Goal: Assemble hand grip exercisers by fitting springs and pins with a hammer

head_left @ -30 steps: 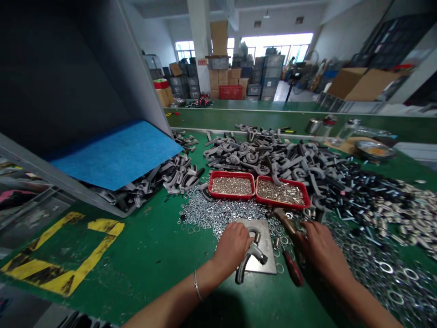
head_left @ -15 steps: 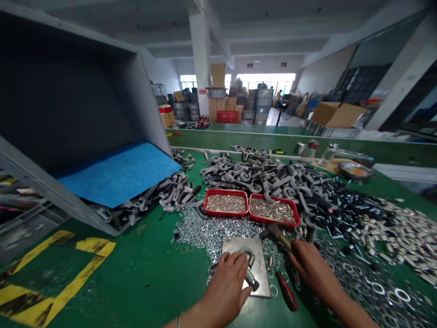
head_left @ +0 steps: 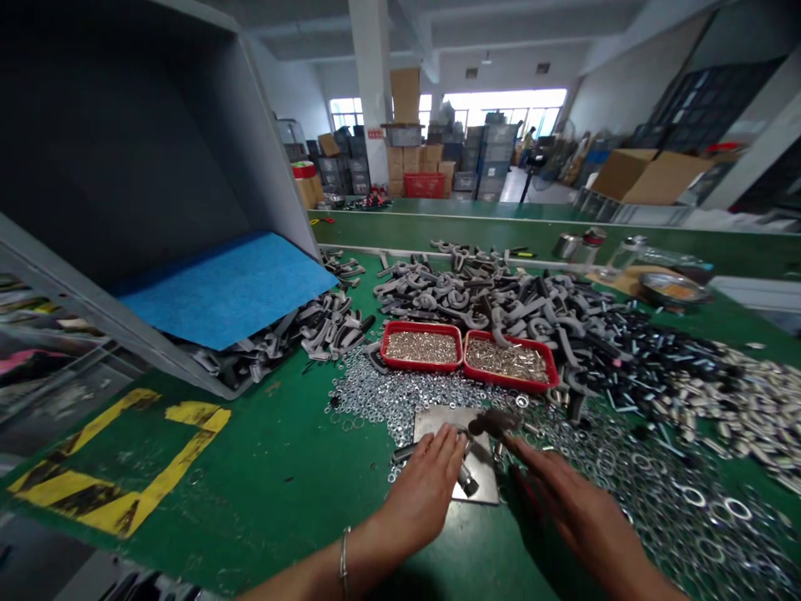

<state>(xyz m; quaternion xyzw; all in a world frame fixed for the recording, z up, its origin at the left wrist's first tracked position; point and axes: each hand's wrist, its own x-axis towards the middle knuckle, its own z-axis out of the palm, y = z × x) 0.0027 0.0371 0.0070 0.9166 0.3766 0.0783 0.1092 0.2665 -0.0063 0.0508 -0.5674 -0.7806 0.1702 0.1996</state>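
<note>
My left hand [head_left: 425, 492] lies with fingers together over a grey hook-shaped metal part [head_left: 466, 481], pressing it onto a small steel plate [head_left: 431, 420] on the green table. The part's bolt end sticks out beside my fingers. My right hand [head_left: 563, 501], blurred by motion, is closed on the handle of a hammer. The hammer's head [head_left: 493, 422] sits over the plate's far right corner, just beyond my left fingertips.
Two red trays [head_left: 422, 365] [head_left: 551, 367] of small metal pieces stand behind the plate, with loose washers [head_left: 375, 392] around them. Beyond lies a heap of grey hooks [head_left: 476, 292], with black bolts [head_left: 657, 351] to the right. A tipped grey bin [head_left: 263, 167] with a blue sheet [head_left: 225, 284] fills the left.
The hammer has swung left, so its head is now over the plate near my left fingers. My left hand stays on the hook part. The red-handled tool is now hidden under my right hand.
</note>
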